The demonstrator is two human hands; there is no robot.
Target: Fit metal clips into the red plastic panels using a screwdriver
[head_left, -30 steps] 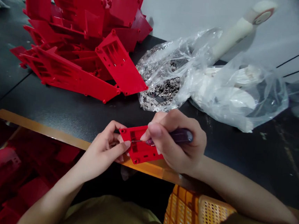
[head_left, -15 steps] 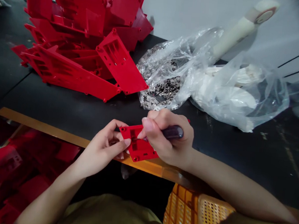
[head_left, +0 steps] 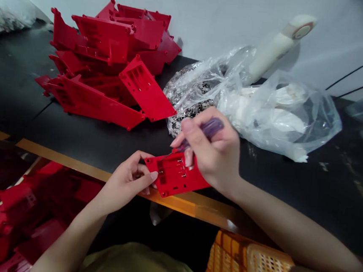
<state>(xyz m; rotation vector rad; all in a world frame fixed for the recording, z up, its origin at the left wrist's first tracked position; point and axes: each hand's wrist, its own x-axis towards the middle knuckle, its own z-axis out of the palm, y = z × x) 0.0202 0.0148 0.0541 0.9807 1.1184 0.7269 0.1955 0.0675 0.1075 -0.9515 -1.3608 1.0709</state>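
Note:
My left hand (head_left: 133, 176) pinches the left end of a red plastic panel (head_left: 174, 184) at the table's front edge. Molded slots and corner posts show on the panel, with small shiny metal pieces in some slots. My right hand (head_left: 213, 151) is closed around a screwdriver-like tool with a dark purple handle (head_left: 212, 128). The tool's thin shaft points down and left toward the panel's upper edge; whether its tip touches is unclear. The fingers of that hand hover over the panel's right part and hide some of it.
A stack of similar red panels (head_left: 107, 70) stands at the back left. Behind my right hand lies a clear bag of small metal pieces (head_left: 193, 107), beside a bag of white parts (head_left: 281, 115). Below the table edge are more red panels (head_left: 44, 208) and an orange basket (head_left: 227, 263).
My right hand has lifted the tool up and away from the slots, uncovering more of the panel and its metal pieces. My left hand keeps its hold. The camera view has shifted slightly.

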